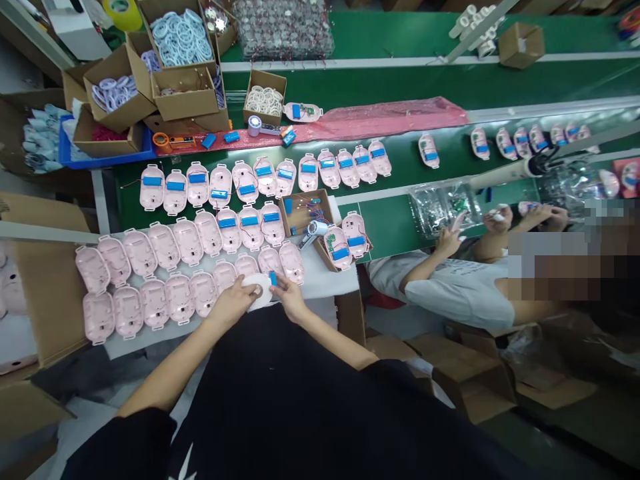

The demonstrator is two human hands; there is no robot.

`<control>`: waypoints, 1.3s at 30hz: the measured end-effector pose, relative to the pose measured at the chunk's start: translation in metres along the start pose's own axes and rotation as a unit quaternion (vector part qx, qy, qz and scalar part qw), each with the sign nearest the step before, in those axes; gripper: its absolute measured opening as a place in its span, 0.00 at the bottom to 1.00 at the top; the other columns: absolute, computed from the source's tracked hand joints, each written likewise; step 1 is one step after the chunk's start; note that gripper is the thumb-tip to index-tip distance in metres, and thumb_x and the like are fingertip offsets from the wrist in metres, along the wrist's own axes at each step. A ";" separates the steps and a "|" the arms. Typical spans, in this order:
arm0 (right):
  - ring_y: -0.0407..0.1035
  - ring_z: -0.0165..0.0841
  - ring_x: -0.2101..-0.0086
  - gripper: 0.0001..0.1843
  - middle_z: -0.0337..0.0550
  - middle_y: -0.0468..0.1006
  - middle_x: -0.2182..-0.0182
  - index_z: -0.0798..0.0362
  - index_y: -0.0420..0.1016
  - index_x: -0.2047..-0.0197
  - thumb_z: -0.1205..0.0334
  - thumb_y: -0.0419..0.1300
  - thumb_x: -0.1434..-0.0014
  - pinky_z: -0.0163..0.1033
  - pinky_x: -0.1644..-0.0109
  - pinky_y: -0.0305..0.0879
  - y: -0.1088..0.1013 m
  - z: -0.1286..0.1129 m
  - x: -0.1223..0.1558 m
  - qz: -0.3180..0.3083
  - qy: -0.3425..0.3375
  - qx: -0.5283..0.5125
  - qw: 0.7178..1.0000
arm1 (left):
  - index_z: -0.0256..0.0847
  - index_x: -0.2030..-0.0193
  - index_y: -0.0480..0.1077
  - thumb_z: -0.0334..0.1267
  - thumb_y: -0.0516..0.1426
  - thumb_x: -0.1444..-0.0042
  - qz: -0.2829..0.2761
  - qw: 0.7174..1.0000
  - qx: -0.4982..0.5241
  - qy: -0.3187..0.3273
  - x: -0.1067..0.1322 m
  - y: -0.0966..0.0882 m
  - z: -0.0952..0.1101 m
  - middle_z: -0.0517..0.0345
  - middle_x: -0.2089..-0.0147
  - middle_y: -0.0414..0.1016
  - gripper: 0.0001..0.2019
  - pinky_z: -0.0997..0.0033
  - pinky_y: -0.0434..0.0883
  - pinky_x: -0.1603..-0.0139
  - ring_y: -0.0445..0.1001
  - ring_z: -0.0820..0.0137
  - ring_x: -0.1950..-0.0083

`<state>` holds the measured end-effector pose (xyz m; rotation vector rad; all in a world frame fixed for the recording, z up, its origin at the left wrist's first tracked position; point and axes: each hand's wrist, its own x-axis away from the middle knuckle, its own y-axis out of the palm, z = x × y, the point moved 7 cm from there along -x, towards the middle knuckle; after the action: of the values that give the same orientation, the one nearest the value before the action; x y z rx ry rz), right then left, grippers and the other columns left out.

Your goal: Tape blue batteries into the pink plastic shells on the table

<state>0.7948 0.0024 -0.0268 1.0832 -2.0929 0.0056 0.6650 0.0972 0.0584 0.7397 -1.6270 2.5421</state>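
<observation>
My left hand [236, 299] is closed on a white round roll [260, 299], which looks like tape, in front of my body. Close beside it, the fingers of my right hand [291, 299] pinch a small blue battery pack [273, 279] at the roll's right edge. Whether the battery touches the roll I cannot tell. Just beyond my hands lie rows of pink plastic shells [190, 241] on a white sheet. Several shells farther back hold blue battery packs [263, 171]; those nearest my left arm have none.
A cardboard box [289, 225] with wires and blue packs stands ahead, a silver cylindrical tool [316, 229] beside it. Boxes of rings [117, 93] fill the back left. Pink bubble wrap [390, 115] crosses the green bench. At right, a co-worker [453, 287] handles small parts.
</observation>
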 end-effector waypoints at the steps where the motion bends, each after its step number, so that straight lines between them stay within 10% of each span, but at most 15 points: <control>1: 0.76 0.45 0.45 0.36 0.50 0.85 0.50 0.52 0.80 0.43 0.54 0.78 0.56 0.52 0.37 0.70 -0.001 0.008 0.002 0.033 -0.007 -0.024 0.999 | 0.52 0.39 0.73 0.25 0.56 0.39 -0.005 1.000 0.006 -0.012 0.001 0.006 0.000 0.46 0.44 0.75 0.24 0.59 0.81 0.55 0.65 0.44 0.30; 7: 0.79 0.42 0.52 0.32 0.50 0.85 0.54 0.53 0.79 0.46 0.54 0.77 0.54 0.49 0.43 0.75 -0.001 0.034 -0.002 0.070 -0.005 -0.080 0.994 | 0.53 0.36 0.72 0.27 0.56 0.38 -0.021 0.996 0.059 -0.056 0.007 0.030 0.002 0.46 0.43 0.74 0.26 0.55 0.78 0.50 0.70 0.48 0.36; 13: 0.75 0.43 0.44 0.30 0.52 0.82 0.46 0.54 0.76 0.40 0.55 0.70 0.45 0.51 0.36 0.70 -0.046 -0.057 -0.085 0.132 -0.196 0.156 0.959 | 0.51 0.42 0.76 0.25 0.53 0.40 0.004 0.992 0.115 -0.050 0.025 0.048 -0.017 0.50 0.44 0.75 0.24 0.61 0.76 0.46 0.71 0.55 0.38; 20: 0.72 0.42 0.39 0.26 0.48 0.79 0.39 0.51 0.80 0.40 0.74 0.63 0.41 0.46 0.30 0.64 -0.015 -0.028 -0.124 -0.181 -0.235 0.644 0.706 | 0.45 0.41 0.76 0.33 0.55 0.38 0.130 0.966 0.131 -0.180 0.080 0.058 -0.078 0.48 0.45 0.75 0.20 0.57 0.75 0.42 0.73 0.56 0.43; 26: 0.65 0.39 0.34 0.27 0.49 0.75 0.36 0.54 0.77 0.35 0.76 0.54 0.34 0.43 0.26 0.56 -0.003 -0.007 -0.127 -0.235 -0.229 0.697 0.638 | 0.44 0.41 0.76 0.35 0.55 0.38 0.160 0.951 0.140 -0.224 0.104 0.065 -0.091 0.48 0.46 0.75 0.19 0.58 0.75 0.45 0.75 0.57 0.46; 33: 0.63 0.43 0.32 0.26 0.59 0.73 0.35 0.61 0.75 0.35 0.77 0.57 0.35 0.49 0.24 0.52 0.007 0.010 -0.124 -0.231 -0.211 0.715 0.625 | 0.42 0.42 0.76 0.34 0.55 0.39 0.187 0.942 0.168 -0.220 0.104 0.071 -0.087 0.48 0.47 0.76 0.19 0.55 0.75 0.40 0.76 0.58 0.45; 39: 0.65 0.39 0.34 0.21 0.50 0.77 0.37 0.53 0.79 0.41 0.74 0.57 0.35 0.52 0.23 0.48 0.018 -0.011 -0.113 -0.213 -0.173 0.615 0.739 | 0.39 0.43 0.71 0.41 0.56 0.36 0.331 0.906 0.156 -0.213 0.070 0.054 -0.065 0.44 0.46 0.77 0.16 0.38 0.64 0.27 0.66 0.50 0.29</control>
<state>0.8281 0.0963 -0.0837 2.4688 -1.9778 1.1972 0.5638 0.1138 0.0193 0.9520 -1.8636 3.3766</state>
